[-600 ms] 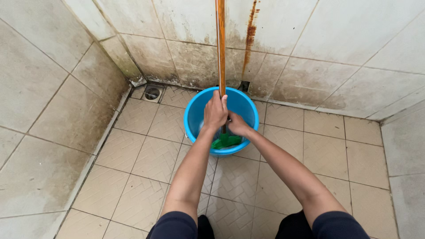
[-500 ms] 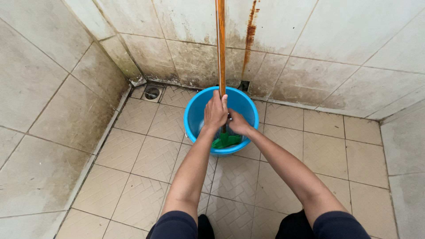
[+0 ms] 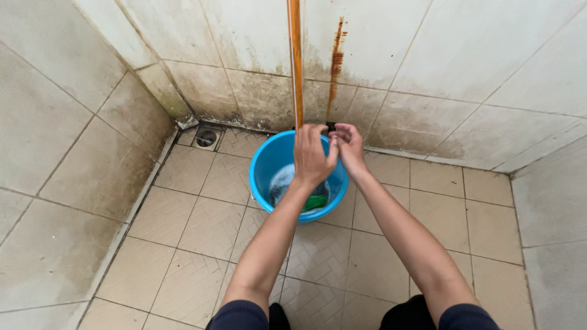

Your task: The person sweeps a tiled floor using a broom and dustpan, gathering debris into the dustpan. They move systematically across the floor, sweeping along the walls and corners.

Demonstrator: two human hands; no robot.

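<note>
1. The bucket (image 3: 264, 168), centre frame, looks like smooth, glossy blue plastic.
2. The pole (image 3: 295, 61), upper centre, is glossy orange-brown, perhaps varnished wood.
3. The wall tiles (image 3: 489, 55) are glazed ceramic, stained and rust-streaked.
4. The floor tiles (image 3: 202, 220) are matt, with a textured pattern.

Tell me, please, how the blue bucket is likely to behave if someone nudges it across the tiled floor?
The blue bucket holds some soapy water and a green mop head, so it would probably feel fairly heavy and slosh. On the tiled floor its plastic base might slide rather than tip. The mop handle, held by the left hand, could lever it sideways.
</note>
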